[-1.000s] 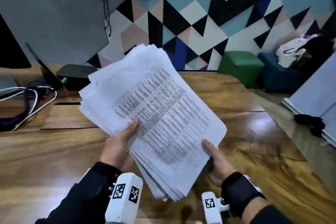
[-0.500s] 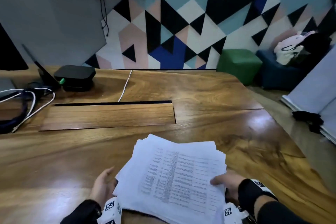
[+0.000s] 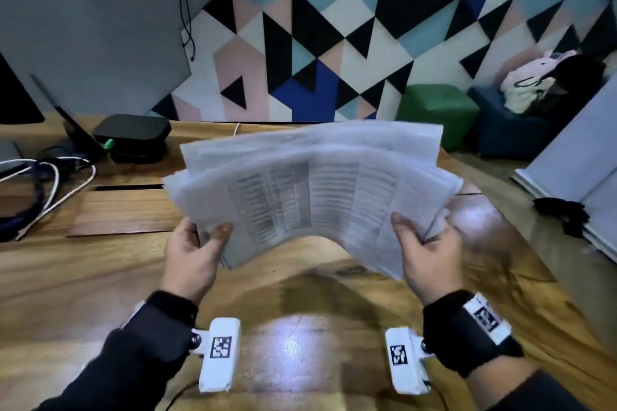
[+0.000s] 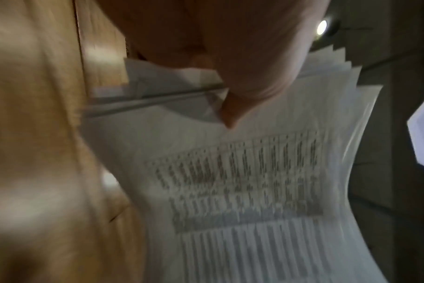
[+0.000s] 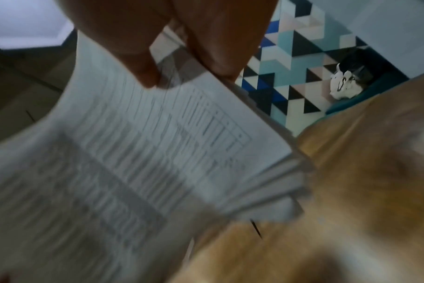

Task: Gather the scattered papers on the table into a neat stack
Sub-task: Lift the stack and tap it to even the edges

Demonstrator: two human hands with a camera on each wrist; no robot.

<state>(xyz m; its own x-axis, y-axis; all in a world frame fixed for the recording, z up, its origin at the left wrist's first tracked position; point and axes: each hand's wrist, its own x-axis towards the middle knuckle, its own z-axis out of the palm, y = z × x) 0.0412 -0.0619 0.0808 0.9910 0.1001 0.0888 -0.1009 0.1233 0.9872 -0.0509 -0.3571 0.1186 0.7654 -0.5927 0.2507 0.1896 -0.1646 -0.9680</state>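
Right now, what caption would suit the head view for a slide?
Both hands, left hand and right hand, hold a bowed sheaf of papers above the wooden table.

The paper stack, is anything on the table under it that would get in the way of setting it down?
Nothing visible. The paper stack is held above bare wood of the table by the left hand and right hand. The black box and cables lie far off at the back left.
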